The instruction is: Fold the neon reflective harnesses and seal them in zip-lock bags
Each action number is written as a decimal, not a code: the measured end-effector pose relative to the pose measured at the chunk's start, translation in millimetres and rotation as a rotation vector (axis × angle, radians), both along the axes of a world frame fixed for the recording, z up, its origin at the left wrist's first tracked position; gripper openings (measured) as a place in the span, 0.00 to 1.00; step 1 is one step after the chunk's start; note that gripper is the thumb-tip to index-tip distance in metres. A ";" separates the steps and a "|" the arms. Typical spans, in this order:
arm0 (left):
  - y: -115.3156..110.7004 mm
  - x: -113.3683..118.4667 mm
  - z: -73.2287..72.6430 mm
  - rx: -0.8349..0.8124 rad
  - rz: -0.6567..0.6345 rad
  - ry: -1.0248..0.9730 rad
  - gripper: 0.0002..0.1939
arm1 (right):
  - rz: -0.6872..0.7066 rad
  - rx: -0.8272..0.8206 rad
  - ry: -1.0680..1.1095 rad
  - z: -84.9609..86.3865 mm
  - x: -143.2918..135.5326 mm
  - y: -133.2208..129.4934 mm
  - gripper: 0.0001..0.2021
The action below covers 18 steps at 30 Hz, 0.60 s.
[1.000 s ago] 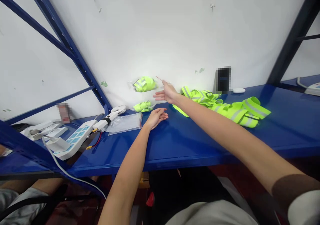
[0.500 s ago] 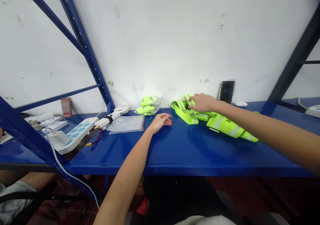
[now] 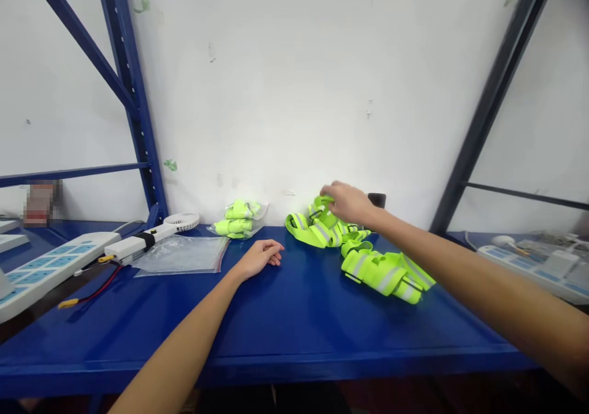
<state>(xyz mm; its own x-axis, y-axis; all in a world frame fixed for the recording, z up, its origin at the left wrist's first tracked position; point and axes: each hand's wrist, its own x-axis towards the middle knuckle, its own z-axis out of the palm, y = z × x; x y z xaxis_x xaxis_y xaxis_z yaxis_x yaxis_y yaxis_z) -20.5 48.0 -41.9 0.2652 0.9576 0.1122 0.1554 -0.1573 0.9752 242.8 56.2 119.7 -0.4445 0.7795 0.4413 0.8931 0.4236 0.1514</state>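
My right hand (image 3: 348,203) reaches over the table's back part, its fingers closed on the top of a neon-yellow reflective strap (image 3: 317,236). That strap lies in loose loops below the hand, with grey stripes along it. Nearer and to the right is another bundle of neon-yellow reflective straps (image 3: 380,271) with black edges, under my right forearm. Resting on the blue table (image 3: 285,322), my left hand (image 3: 260,259) is empty, its fingers loosely bent and apart from the straps. Beyond it, more neon-yellow straps (image 3: 237,219) are packed in clear bags by the wall.
Flat clear zip bags (image 3: 184,254) lie left of my left hand, beside a white handheld fan (image 3: 181,221). A wire with yellow connectors (image 3: 69,303) and a white power strip (image 3: 55,267) are farther left. Another power strip (image 3: 529,270) is at right. A black object (image 3: 377,200) stands behind my right wrist.
The view has shifted, showing the table closer. My right hand stays on the strap, which now lies in looser loops, and the bundle beside it shows more fully. My left hand still rests on the table.
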 end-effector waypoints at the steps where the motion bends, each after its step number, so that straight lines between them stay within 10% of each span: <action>1: -0.3 0.6 0.5 -0.001 0.007 0.002 0.15 | 0.013 0.060 0.064 10.5 -1.0 1.1 0.19; 7: -7.1 3.5 8.6 0.029 0.037 0.017 0.26 | 0.201 0.377 0.470 52.2 -21.3 -1.7 0.15; 12: 9.9 -4.1 -10.9 0.225 -0.033 0.087 0.30 | 0.379 0.460 0.665 52.9 -48.6 -11.4 0.12; 18: 7.9 10.7 -14.2 0.444 -0.084 0.044 0.29 | 0.519 0.019 0.638 34.7 -73.3 -26.5 0.25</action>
<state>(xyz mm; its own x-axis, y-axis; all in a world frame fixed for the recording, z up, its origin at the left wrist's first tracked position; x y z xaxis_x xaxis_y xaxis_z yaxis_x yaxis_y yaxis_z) -9.8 55.9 -56.2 0.3532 0.7944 0.4941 0.1638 -0.5725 0.8033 169.5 29.7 154.4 -0.4054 0.5335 0.7423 0.5011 0.8088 -0.3077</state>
